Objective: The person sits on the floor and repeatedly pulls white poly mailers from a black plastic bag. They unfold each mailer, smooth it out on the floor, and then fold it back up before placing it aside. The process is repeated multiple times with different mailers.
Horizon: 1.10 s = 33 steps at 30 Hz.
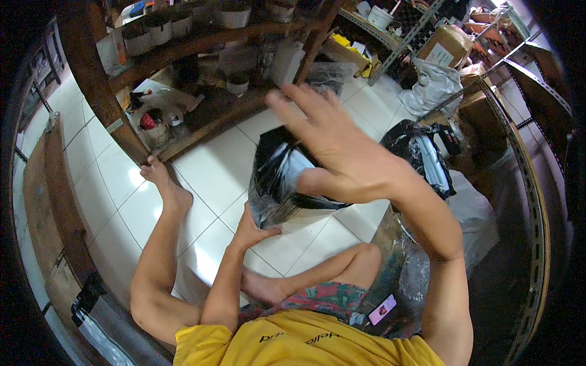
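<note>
A black plastic bag point(268, 161) with a pale, shiny part showing stands over the tiled floor in front of me. My left hand point(249, 229) grips its near lower corner, thumb along the bottom edge and the other fingers partly hidden by the bag. Above the bag's right side hovers my right hand point(339, 146), open with fingers spread and smeared by motion. It covers part of the bag, and I cannot tell whether it touches. Farther right lies a second black plastic bag point(400, 137) with light blue, flat contents showing.
A wooden shelf point(201, 131) with pots stands ahead on the left. Clear plastic wrapping point(415, 274) and a lit phone point(382, 310) lie to my right. Metal racking point(537, 244) runs along the right side. A cardboard box point(448, 46) and a white sack point(434, 85) are farther back.
</note>
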Each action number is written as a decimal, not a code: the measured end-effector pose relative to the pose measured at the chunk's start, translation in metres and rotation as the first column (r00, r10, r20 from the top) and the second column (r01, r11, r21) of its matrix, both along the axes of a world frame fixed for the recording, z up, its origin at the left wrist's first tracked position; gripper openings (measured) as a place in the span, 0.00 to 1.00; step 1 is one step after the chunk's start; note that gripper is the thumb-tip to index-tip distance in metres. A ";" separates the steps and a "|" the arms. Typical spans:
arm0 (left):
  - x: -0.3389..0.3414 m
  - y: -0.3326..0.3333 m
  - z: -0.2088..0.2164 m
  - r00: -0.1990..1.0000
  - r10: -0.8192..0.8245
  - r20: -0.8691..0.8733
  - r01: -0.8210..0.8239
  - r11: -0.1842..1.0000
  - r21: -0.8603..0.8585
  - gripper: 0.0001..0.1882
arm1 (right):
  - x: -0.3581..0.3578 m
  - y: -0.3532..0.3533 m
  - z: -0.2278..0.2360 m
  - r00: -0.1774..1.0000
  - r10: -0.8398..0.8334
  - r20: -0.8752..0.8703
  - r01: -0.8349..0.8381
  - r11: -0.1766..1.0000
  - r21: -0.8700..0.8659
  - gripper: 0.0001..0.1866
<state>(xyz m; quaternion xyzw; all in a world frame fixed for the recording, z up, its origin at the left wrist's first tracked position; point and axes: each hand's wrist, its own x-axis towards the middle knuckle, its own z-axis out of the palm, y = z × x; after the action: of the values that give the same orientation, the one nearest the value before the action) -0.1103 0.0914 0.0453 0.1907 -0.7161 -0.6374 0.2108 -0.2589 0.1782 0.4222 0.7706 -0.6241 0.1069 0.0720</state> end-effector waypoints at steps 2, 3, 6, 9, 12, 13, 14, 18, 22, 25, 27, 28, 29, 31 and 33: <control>0.002 0.004 0.003 0.999 -0.006 0.035 0.005 1.000 0.011 0.59 | -0.006 -0.002 0.005 1.000 0.026 -0.007 -0.027 0.997 -0.068 0.54; 0.001 0.005 0.003 0.999 -0.021 0.041 0.019 0.999 0.032 0.59 | -0.009 -0.002 0.006 0.999 0.020 -0.027 -0.023 0.995 -0.093 0.52; 0.002 -0.003 0.003 0.998 -0.021 0.061 0.020 0.999 0.027 0.60 | -0.016 -0.025 -0.020 0.998 -0.061 -0.015 0.061 0.998 0.012 0.48; 0.004 0.002 0.003 0.998 -0.002 0.063 0.003 1.000 -0.017 0.60 | -0.018 -0.034 0.010 0.996 -0.015 0.088 0.027 0.990 -0.139 0.47; 0.000 0.001 0.002 0.997 -0.043 0.069 0.046 0.998 -0.036 0.61 | -0.026 -0.055 -0.027 0.995 -0.104 -0.004 0.104 0.994 -0.038 0.46; -0.003 0.005 0.002 0.995 -0.050 0.083 0.055 0.997 -0.059 0.61 | -0.031 -0.058 -0.032 0.996 -0.080 -0.047 0.077 0.995 -0.056 0.46; 0.001 0.000 0.001 0.994 -0.033 0.105 0.041 0.996 -0.082 0.61 | -0.022 -0.059 -0.008 0.998 -0.047 0.052 0.050 0.997 -0.056 0.47; -0.004 0.003 0.001 0.992 -0.013 0.123 0.031 0.989 -0.142 0.62 | -0.020 -0.052 -0.011 0.985 -0.055 0.165 0.044 0.997 0.070 0.49; -0.001 -0.007 -0.004 0.995 0.007 0.101 0.007 0.989 -0.146 0.61 | -0.014 -0.051 0.011 0.991 -0.041 0.129 0.047 0.998 -0.047 0.49; 0.000 -0.002 -0.002 0.996 0.022 0.089 -0.009 0.989 -0.145 0.60 | -0.030 -0.043 -0.032 0.976 -0.118 -0.185 0.088 0.983 -0.161 0.47; -0.005 -0.001 0.000 0.998 0.012 0.054 -0.005 0.990 -0.141 0.60 | -0.030 -0.038 -0.022 0.992 -0.122 -0.021 0.121 0.991 -0.056 0.45; -0.004 -0.003 0.001 0.999 -0.003 0.042 0.009 0.991 -0.135 0.60 | -0.028 -0.033 -0.017 0.990 -0.131 -0.055 0.129 0.991 -0.043 0.46; -0.002 -0.002 0.001 0.999 -0.006 0.036 0.011 0.992 -0.128 0.61 | -0.024 -0.027 -0.013 0.988 -0.128 -0.083 0.126 0.992 -0.027 0.47; -0.002 -0.001 0.003 0.998 0.022 0.065 -0.012 0.989 -0.149 0.62 | -0.014 -0.011 -0.006 0.983 -0.124 -0.137 0.124 0.992 -0.006 0.48; -0.001 -0.002 0.005 0.996 0.027 0.083 -0.014 0.988 -0.153 0.63 | -0.010 0.000 -0.024 0.980 -0.082 -0.181 0.085 0.996 0.012 0.51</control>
<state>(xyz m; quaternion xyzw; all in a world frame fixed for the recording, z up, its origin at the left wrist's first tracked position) -0.1113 0.0891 0.0498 0.2084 -0.7690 -0.5700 0.2009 -0.2690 0.1778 0.3980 0.7509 -0.6478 0.0275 0.1253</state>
